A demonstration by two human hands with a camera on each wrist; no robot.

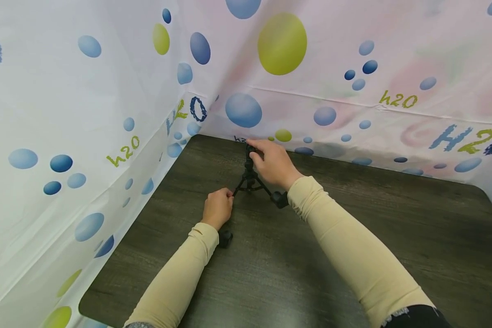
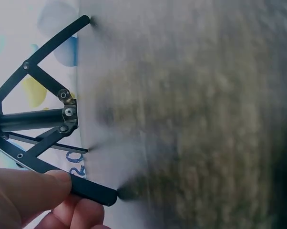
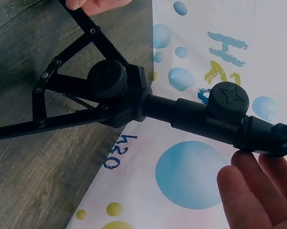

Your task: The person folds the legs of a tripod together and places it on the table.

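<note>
A small black tripod [image 1: 249, 175] stands on the dark table near its back edge, legs spread. My left hand [image 1: 218, 207] pinches one tripod leg between thumb and fingers; in the left wrist view that leg [image 2: 93, 190] has its foot end at the tabletop. The right hand [image 1: 275, 163] is at the tripod's top, and in the right wrist view its fingers touch the head [image 3: 260, 136] from below, with the thumb only partly visible at the image edge. Two round knobs show there, one on the centre hub [image 3: 107, 78] and one on the column [image 3: 228, 100].
White sheeting [image 1: 332, 91] printed with bubbles and lettering walls off the back and left of the dark wood-grain table [image 1: 262, 269]. Black wrist-worn devices [image 1: 225, 238] sit by both wrists.
</note>
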